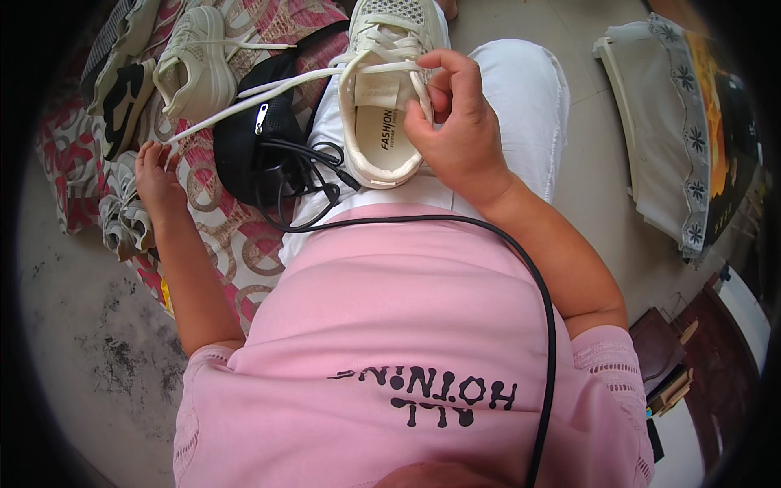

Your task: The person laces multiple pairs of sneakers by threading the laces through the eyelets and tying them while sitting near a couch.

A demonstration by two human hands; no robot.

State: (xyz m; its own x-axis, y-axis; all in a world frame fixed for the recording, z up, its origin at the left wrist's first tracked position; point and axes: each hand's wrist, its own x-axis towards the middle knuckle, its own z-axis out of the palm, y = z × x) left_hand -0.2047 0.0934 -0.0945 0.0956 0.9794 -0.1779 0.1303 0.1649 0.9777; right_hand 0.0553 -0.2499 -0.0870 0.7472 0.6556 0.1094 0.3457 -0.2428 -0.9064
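Note:
A cream mesh sneaker rests on my lap, its heel towards my belly and its insole bearing writing. Crisscrossed laces run over the tongue. My left hand, out to the left, pinches the end of a white shoelace, which stretches taut across to the shoe. At the shoe's right collar, my right hand has thumb and forefinger curled around another length of lace near the top eyelets. The fingertips partly hide that lace. White trousers lie under the shoe.
A black pouch with a zip and a coiled cable sits left of the shoe. Several shoes, among them a matching sneaker, stand on a patterned cloth. A black cord crosses my pink shirt. A lace-edged cover stands at right.

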